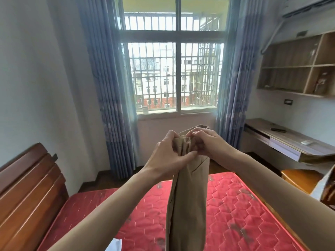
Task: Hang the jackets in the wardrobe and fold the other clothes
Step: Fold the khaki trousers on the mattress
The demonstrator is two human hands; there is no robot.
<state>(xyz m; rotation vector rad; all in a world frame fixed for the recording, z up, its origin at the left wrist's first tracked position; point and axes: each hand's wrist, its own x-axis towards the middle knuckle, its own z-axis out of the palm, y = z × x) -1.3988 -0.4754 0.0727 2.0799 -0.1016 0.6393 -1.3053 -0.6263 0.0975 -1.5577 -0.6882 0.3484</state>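
Tan trousers [188, 192] hang doubled lengthwise, waistband bunched between both hands.

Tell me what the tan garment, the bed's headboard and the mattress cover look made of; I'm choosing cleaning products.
Tan garment: woven cloth, probably cotton twill, matte, hanging in soft folds with stitched seams, held by the left hand and right hand.
Headboard: wood, or wood veneer, with reddish-brown glossy varnish.
Mattress cover: quilted red fabric with a slight sheen and stitched hexagons.
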